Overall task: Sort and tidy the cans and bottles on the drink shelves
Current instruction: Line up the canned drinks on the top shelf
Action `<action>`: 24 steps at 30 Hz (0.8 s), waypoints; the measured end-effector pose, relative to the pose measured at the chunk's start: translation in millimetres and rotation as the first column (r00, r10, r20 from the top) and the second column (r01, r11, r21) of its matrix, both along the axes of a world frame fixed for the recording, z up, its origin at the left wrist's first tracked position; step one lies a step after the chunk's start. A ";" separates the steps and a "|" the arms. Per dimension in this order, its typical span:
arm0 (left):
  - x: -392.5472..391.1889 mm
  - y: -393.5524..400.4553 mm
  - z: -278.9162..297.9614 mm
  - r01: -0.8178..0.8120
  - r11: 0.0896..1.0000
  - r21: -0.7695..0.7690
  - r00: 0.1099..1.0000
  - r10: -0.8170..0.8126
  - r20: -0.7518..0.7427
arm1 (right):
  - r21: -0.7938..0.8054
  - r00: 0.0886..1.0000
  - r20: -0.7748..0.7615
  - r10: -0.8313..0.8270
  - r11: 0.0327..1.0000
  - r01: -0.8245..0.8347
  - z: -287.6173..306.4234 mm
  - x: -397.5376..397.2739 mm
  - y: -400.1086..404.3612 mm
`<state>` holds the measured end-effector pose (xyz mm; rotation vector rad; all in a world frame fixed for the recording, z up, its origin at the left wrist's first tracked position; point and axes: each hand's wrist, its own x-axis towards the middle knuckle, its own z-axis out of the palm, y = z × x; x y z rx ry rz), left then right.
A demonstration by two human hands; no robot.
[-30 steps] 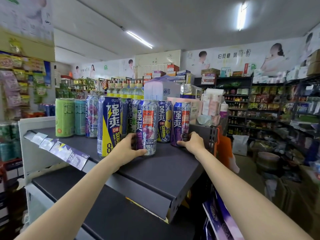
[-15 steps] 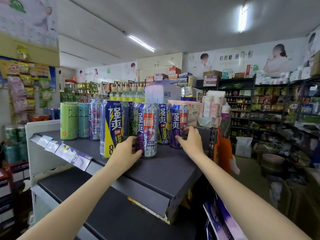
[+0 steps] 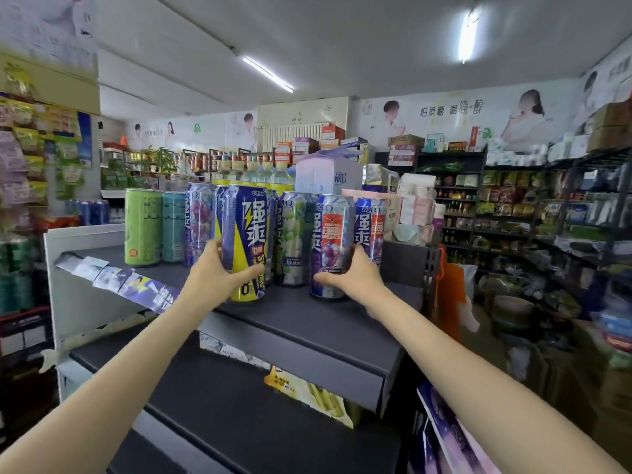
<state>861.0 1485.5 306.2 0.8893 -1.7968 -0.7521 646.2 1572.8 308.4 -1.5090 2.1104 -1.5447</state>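
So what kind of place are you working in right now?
Most likely a small grocery or convenience shop. Both hands grip drink cans, the left hand a blue-and-yellow can, on a dark retail shelf edged with price tags; stocked aisle shelves run behind.

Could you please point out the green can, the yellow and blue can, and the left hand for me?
green can (image 3: 143, 225), head view, middle of its side.
yellow and blue can (image 3: 247, 234), head view, on its printed front.
left hand (image 3: 213, 280), head view, back of the hand.
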 end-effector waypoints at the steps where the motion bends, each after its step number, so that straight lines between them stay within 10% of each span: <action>1: 4.2 -3.5 1.6 0.048 0.998 0.041 0.997 -0.050 0.062 | -0.008 0.998 -0.001 -0.055 0.998 0.055 0.0 -2.5 1.8; 14: 21.8 -56.4 -5.7 0.431 0.895 -0.117 0.902 -0.431 0.026 | 0.168 0.927 0.156 -0.340 0.934 0.315 14.4 11.5 7.0; 24: 23.5 -67.9 -2.2 0.630 0.774 0.072 0.776 -0.630 -0.022 | 0.282 0.722 -0.150 -0.676 0.671 0.686 7.5 33.3 -23.0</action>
